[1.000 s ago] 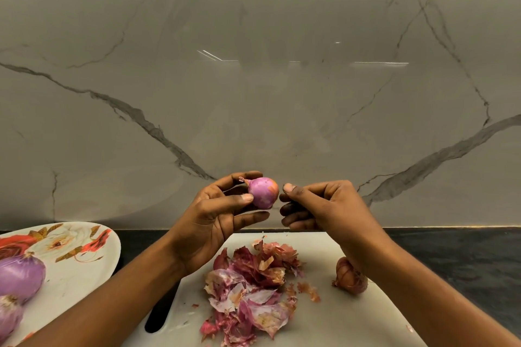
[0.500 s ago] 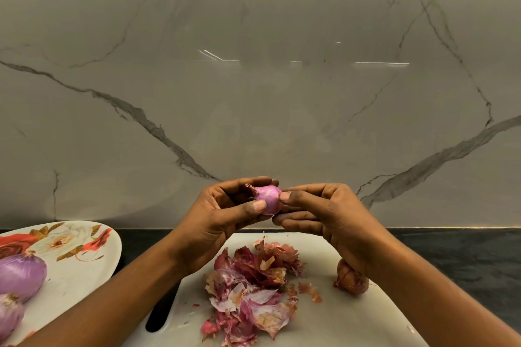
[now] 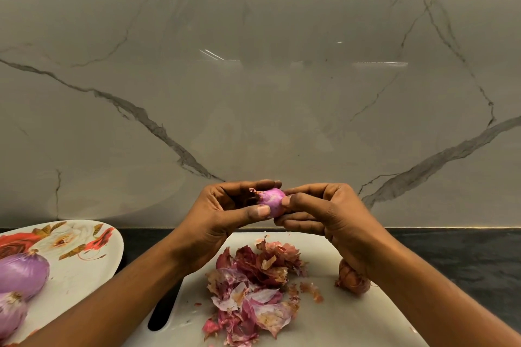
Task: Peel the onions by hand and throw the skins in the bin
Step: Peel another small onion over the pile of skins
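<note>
Head view, looking down at a dark kitchen surface w/ a grey-veined marble wall behind. Two bare hands meet mid-frame, raised above a white cutting board.

Left hand holds a small onion, pink-purple & mostly bare. Thumb is in front, fingers are curled over the top & behind, clamped on it. The onion's dry tuft points left, toward the palm. Right hand comes in from the right. Its thumb & index tip pinch the onion's right side, other fingers curled underneath. Can't tell whether a strip of skin sits between them.

On the board, directly below the hands: a loose pile of skins, red-purple & papery brown, w/ a few flakes just beside it on the right. Further right, partly hidden by the right wrist, an unpeeled onion w/ brown skin lies on the board. Dark slot handle at the board's left edge.

Left of the board, apart from it: white plate w/ red & gold flower print, carrying 2 purple onions near its left side, the lower one cut off by the frame edge.
</note>
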A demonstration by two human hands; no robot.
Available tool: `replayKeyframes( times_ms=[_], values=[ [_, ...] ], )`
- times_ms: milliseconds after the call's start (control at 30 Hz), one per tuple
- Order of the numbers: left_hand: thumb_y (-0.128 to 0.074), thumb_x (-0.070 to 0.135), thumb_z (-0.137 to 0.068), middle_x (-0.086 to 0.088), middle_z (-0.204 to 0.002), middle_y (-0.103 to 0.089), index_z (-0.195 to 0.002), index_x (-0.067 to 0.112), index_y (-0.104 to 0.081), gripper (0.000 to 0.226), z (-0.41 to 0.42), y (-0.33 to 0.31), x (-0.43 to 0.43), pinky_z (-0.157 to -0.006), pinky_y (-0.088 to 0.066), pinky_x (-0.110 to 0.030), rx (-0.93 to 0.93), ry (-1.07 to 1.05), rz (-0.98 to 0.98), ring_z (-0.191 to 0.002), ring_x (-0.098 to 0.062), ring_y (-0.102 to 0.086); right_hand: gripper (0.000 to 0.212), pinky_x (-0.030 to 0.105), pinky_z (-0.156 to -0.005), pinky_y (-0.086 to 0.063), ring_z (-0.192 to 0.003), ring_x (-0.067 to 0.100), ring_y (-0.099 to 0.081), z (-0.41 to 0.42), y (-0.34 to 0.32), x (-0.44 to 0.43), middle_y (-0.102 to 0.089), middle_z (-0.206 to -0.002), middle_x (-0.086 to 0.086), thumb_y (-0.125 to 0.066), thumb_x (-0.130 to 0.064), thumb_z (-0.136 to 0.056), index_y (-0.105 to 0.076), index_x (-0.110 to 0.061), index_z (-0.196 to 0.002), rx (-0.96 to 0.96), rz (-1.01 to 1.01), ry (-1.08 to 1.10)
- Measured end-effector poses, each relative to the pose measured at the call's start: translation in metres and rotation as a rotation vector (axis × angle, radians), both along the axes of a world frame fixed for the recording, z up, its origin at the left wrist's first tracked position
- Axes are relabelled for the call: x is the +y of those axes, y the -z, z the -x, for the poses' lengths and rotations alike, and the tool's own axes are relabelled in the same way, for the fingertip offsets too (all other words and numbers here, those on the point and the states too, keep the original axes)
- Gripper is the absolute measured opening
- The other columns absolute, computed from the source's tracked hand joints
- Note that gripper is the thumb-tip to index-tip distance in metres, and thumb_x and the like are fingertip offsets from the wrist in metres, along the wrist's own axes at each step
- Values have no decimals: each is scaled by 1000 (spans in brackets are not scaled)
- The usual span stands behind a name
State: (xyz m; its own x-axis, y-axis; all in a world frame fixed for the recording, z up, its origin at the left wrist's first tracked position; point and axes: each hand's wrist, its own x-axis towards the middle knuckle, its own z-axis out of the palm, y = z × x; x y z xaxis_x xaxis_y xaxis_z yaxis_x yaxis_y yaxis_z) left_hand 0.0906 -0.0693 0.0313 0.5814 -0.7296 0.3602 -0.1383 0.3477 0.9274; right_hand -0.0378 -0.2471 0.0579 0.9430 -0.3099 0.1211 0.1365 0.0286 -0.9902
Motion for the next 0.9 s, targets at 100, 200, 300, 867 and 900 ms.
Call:
replayKeyframes(
  times_ms=[100,200,300,867,900],
  values=[
    [-74,-1,-84,-15,-130,-73,-125,6,-75,42,0,1,0,-108,-54,-41,-32,-13,-25,-124,-33,-68,19,27,-69,-65,-83,36,-80,-1,1,0,-79,-93,23,-76,1,-88,-74,2,-107,6,19,16],
    [-74,-1,-85,-16,-130,-73,-127,6,-74,42,0,2,0,-109,-53,-42,-46,-13,-41,-125,-33,-68,17,27,-69,-65,-83,35,-80,-1,1,0,-80,-93,22,-75,3,-89,-75,2,-106,-4,38,25],
    [-73,0,-84,-17,-131,-72,-123,7,-76,40,-1,1,0,-106,-55,-42,-2,0,-6,-125,-35,-68,16,28,-74,-66,-85,33,-80,0,2,0,-80,-92,19,-73,4,-90,-78,-2,-104,-26,74,30],
    [-77,1,-79,-13,-130,-74,-128,6,-72,49,-5,2,-2,-110,-52,-41,-18,-95,32,-124,-32,-68,24,32,-75,-67,-87,35,-80,0,0,-3,-80,-93,22,-80,-15,-88,-77,6,-100,17,64,13],
    [-77,1,-79,-12,-129,-74,-128,6,-72,49,-5,2,-2,-110,-52,-40,-23,-101,29,-124,-31,-68,22,30,-74,-66,-86,34,-80,0,1,-3,-80,-92,21,-80,-12,-88,-77,6,-100,19,76,17]
  ],
)
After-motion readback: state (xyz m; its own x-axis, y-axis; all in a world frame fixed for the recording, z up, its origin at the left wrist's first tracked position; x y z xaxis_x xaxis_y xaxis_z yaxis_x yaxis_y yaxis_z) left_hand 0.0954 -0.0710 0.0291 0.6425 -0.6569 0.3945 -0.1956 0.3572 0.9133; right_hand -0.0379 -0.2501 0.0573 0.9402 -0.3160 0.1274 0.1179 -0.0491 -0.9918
